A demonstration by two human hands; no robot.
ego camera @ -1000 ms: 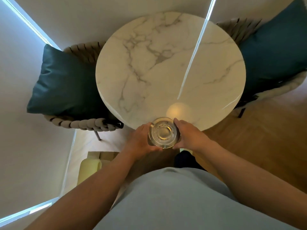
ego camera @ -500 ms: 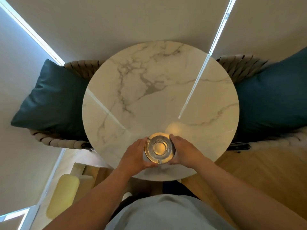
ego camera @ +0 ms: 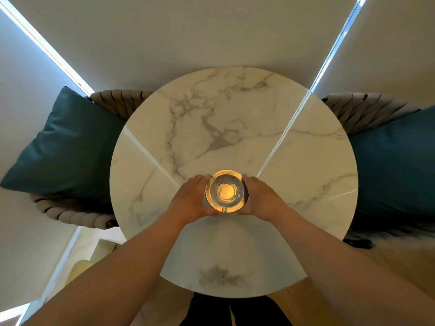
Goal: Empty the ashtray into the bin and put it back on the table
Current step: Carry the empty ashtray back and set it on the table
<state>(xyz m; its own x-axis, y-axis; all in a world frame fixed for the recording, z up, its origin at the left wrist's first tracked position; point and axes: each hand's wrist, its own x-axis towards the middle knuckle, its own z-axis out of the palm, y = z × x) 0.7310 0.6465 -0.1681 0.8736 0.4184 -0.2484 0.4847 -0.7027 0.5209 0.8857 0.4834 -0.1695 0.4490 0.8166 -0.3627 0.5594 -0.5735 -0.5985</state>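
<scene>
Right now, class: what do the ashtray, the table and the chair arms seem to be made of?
Ashtray: clear glass, probably; light glows through it.
Table: polished marble or a lookalike; grey veins, sharp reflections.
Chair arms: thick woven rope or cord, matte, by the twisted strands.

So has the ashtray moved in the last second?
Yes. The ashtray, held between both hands, went from the table's near edge inward toward its middle.
</scene>
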